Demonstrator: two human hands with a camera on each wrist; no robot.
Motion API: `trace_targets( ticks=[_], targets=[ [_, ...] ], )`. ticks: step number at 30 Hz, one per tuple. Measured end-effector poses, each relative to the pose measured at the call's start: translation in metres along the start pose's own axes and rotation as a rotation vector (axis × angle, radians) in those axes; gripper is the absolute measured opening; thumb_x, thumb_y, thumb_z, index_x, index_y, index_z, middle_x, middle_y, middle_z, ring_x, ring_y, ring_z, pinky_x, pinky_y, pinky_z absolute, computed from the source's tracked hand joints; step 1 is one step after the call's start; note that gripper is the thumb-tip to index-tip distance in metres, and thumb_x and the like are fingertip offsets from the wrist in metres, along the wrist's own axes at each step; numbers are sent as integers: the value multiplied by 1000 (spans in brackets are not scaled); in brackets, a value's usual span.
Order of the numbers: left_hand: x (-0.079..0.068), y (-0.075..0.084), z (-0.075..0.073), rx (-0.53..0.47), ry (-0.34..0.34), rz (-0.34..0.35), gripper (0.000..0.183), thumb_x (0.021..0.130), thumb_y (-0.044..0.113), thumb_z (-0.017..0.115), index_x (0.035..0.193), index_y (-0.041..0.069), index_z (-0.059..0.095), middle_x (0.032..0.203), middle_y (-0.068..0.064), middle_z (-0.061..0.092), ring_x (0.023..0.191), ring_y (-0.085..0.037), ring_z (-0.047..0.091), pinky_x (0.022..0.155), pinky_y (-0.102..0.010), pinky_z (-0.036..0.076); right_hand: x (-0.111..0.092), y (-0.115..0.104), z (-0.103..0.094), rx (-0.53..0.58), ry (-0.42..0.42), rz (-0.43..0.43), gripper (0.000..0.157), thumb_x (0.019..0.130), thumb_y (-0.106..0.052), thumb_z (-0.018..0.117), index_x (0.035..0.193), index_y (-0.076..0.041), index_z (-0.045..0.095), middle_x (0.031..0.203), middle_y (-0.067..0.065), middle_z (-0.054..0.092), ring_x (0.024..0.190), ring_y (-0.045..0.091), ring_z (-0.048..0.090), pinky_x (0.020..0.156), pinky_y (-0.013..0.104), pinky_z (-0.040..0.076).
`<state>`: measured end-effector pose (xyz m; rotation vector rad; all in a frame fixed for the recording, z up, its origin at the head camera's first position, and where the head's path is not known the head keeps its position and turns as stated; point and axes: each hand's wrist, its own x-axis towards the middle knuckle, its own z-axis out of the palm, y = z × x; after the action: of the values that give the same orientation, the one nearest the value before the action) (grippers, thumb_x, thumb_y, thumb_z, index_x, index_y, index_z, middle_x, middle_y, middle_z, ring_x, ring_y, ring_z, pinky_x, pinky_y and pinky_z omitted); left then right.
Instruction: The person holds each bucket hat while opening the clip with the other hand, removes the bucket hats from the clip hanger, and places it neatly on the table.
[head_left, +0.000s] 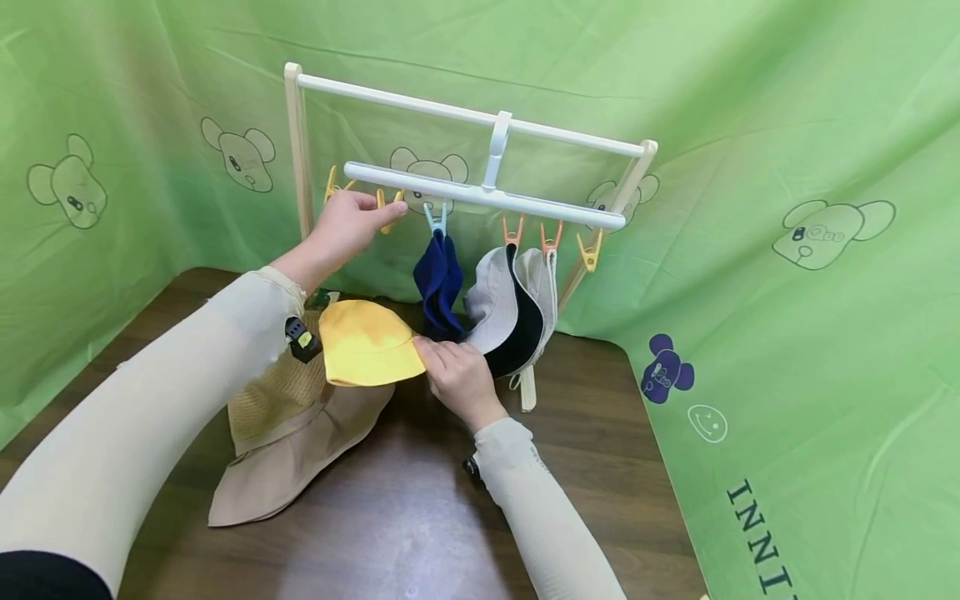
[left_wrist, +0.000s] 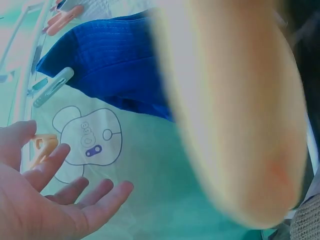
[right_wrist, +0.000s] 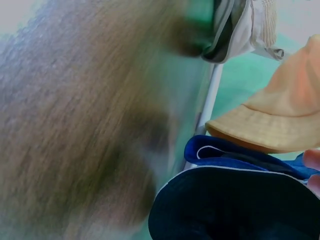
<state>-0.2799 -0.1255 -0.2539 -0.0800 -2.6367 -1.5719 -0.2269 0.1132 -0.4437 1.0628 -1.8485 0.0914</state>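
My left hand (head_left: 345,229) is up at the left part of the white clip hanger (head_left: 420,182), pinching a yellow clothes peg (left_wrist: 46,145) between thumb and forefinger; the other fingers are spread. Lower down, my right hand (head_left: 462,381) grips the brim edge of a yellow bucket hat (head_left: 369,342), held below the hanger with its crown up. Just right of the pinched peg, a dark blue hat (head_left: 438,279) hangs from a light blue peg (head_left: 436,218). In the left wrist view the yellow hat (left_wrist: 230,115) is a large blur close to the camera.
A pale cap (head_left: 491,287) with a black underside hangs from orange pegs (head_left: 513,230) at the right. Another yellow peg (head_left: 590,251) hangs at the hanger's right end. The hanger hooks over a rack's white rail (head_left: 577,137). A wide-brimmed straw hat (head_left: 300,467) lies on the wooden table (head_left: 405,533).
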Motion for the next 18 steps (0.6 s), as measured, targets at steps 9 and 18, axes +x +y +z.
trace_targets(
  ticks=[9,18],
  targets=[
    [1,-5,-1,-8,-16,14,49,96,61,62,98,13,71,52,9,36,48,-11,35,46,-28,27,-1,-3,2,11,-6,-104,28,93,-3,57,117,-6,73,105,3,78,83,18,72,67,30,57],
    [-2,-7,-1,65,-8,34,53,97,62,60,103,12,78,60,7,31,56,-14,29,52,-30,25,-6,-9,2,40,-49,-169,31,94,-4,57,122,-6,71,108,1,78,89,18,72,72,30,58]
  ],
)
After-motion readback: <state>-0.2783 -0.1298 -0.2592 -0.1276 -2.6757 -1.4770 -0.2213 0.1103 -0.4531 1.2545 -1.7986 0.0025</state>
